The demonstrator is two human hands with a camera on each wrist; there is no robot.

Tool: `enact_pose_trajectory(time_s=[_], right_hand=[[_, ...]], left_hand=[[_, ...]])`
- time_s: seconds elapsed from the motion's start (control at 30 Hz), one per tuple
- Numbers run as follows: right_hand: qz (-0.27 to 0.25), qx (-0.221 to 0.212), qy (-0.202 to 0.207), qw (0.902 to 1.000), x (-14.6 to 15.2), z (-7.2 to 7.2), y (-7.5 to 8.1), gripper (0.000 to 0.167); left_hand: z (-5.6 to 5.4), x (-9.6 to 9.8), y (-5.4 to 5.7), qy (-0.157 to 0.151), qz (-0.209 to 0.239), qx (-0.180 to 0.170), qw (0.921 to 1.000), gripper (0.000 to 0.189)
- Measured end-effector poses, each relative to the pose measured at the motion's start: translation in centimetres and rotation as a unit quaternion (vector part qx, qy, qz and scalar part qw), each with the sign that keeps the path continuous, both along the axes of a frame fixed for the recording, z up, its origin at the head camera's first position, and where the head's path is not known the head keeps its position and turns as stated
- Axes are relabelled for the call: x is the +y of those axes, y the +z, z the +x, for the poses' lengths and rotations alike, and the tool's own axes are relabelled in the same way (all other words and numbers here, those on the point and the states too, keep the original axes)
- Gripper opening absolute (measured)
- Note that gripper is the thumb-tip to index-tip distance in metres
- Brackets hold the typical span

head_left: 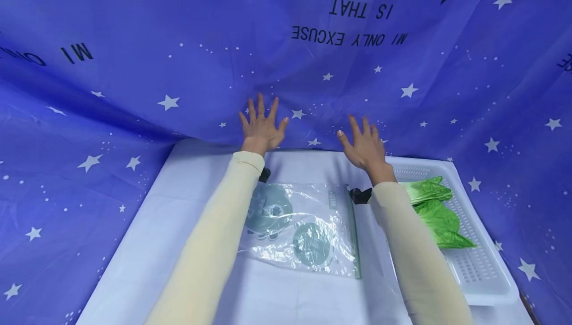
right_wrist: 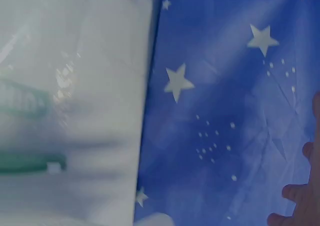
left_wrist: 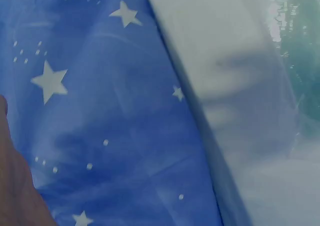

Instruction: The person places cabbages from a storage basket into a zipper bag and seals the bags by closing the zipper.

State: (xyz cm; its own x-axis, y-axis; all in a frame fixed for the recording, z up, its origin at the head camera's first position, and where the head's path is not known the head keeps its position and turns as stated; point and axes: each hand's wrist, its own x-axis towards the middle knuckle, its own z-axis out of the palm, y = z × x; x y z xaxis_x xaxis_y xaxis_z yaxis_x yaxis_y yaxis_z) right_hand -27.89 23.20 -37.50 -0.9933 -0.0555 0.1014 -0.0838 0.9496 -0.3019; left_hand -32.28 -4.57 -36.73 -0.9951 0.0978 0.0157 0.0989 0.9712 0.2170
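Observation:
My left hand (head_left: 262, 128) is held out with its fingers spread, above the far edge of the white table and in front of the blue cloth. To its right my right hand (head_left: 364, 147) is stretched out too, fingers apart, holding nothing. Below and between the forearms lies a clear zip bag (head_left: 313, 215) printed with green round figures, its green slider edge on the right. In the right wrist view the green zip slider (right_wrist: 30, 163) shows at the left. Only a strip of the left hand (left_wrist: 20, 181) appears in the left wrist view.
A white plastic basket (head_left: 493, 270) stands at the table's right side, partly behind the right sleeve. Green leafy vegetables (head_left: 440, 218) lie in it. The blue star-printed cloth (head_left: 286, 61) hangs behind and around the white table (head_left: 147, 245).

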Motion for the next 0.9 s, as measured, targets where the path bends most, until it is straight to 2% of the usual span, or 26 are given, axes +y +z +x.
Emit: enact_pose_trajectory(time_s=[0.2,0.3,0.43,0.57,0.77,0.9], right_hand=[[-0.041,-0.007,0.021,0.9989,-0.6,2.5,-2.9,0.072],[-0.073,0.009,0.030,0.9968,-1.2,4.1,-4.4,0.066],[-0.116,0.035,0.023,0.9923,-1.9,7.0,-6.0,0.060],[-0.145,0.025,-0.010,0.9890,-2.2,10.1,-7.3,0.057],[-0.173,-0.019,-0.052,0.9833,-3.0,13.8,-8.7,0.062],[-0.166,-0.035,-0.067,0.9832,-3.7,15.4,-10.0,0.068]], left_hand=[[1.9,0.3,-2.4,-0.043,-0.002,0.010,0.9990,0.066],[3.4,0.1,-3.9,-0.063,0.026,0.020,0.9975,0.065],[6.2,-0.5,-5.6,-0.086,0.091,0.025,0.9918,0.068],[9.2,-1.4,-6.9,-0.106,0.139,0.021,0.9844,0.071],[13.3,-2.2,-9.0,-0.131,0.173,0.012,0.9760,0.069],[15.3,-2.1,-10.4,-0.162,0.165,-0.007,0.9729,0.068]])
